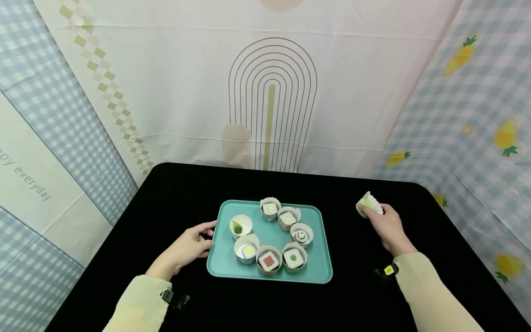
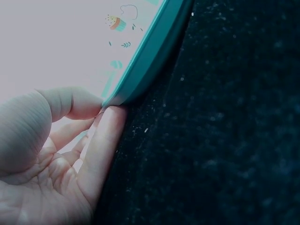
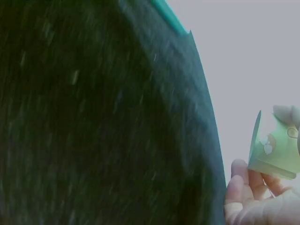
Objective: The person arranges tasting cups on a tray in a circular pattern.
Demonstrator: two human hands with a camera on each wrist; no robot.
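Observation:
My right hand [image 1: 390, 230] grips a paper baking cup [image 1: 370, 204] above the table, right of the tray; the cup is tipped on its side. Its light green printed wall [image 3: 276, 147] shows in the right wrist view. At the left rim of the turquoise tray [image 1: 323, 267], my left hand [image 1: 184, 249] pinches the edge between thumb and finger, as the left wrist view shows. On the tray, several paper cups stand in a rough ring. One cup [image 1: 268, 259] has a white square piece with a red patch, another [image 1: 294, 257] one with a green dot.
A black-covered table [image 1: 178, 189] lies under the tray. Behind it hangs a pale curtain [image 1: 186, 83], with checked cloths [image 1: 477, 138] at the sides. Among the cups, one [image 1: 241, 226] contains something green, another [image 1: 247, 248] a yellow-dotted piece.

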